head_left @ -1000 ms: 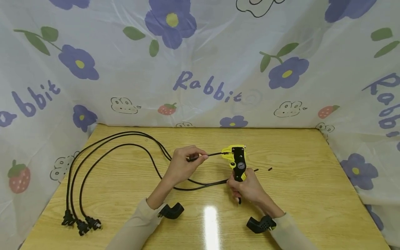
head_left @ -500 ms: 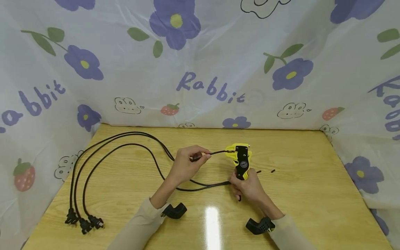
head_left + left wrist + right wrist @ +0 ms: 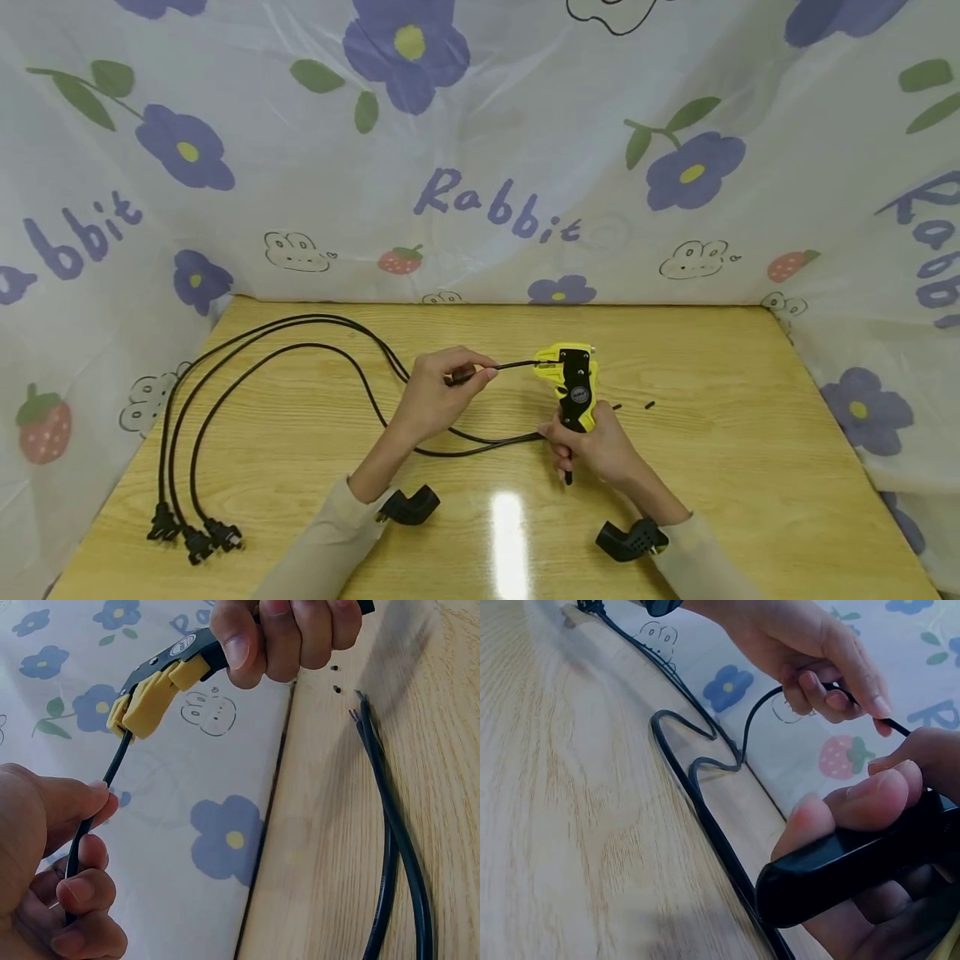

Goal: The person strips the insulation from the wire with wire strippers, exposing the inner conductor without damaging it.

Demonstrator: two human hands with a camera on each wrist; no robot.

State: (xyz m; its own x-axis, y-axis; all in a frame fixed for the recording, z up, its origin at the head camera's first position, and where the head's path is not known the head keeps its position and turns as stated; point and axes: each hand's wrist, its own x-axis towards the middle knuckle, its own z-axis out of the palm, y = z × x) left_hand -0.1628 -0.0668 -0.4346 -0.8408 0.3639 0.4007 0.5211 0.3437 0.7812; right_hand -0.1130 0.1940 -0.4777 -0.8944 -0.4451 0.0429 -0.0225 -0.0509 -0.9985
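My left hand [image 3: 438, 393] pinches a black power cord [image 3: 516, 365] near its end, between thumb and fingertips. The cord's tip enters the jaws of a yellow and black wire stripper [image 3: 577, 375]. My right hand [image 3: 600, 442] grips the stripper's handles, fingers curled round them. In the left wrist view the cord runs through the left palm up into the stripper's yellow head [image 3: 154, 701], which hides its very end. Two other black cords [image 3: 386, 795] lie on the table below, their ends split into thin wires. The right wrist view shows the black handle [image 3: 840, 870] in the right hand.
Three black plugs [image 3: 198, 546] lie at the table's left, their cords curving toward the middle. Small black cut pieces [image 3: 649, 405] rest right of the stripper. A flower-patterned cloth [image 3: 495, 125] hangs behind the wooden table [image 3: 712, 467].
Both hands keep their holds, with the cord tip still in the stripper. The stripper has shifted very slightly, and the head view has swayed a little.
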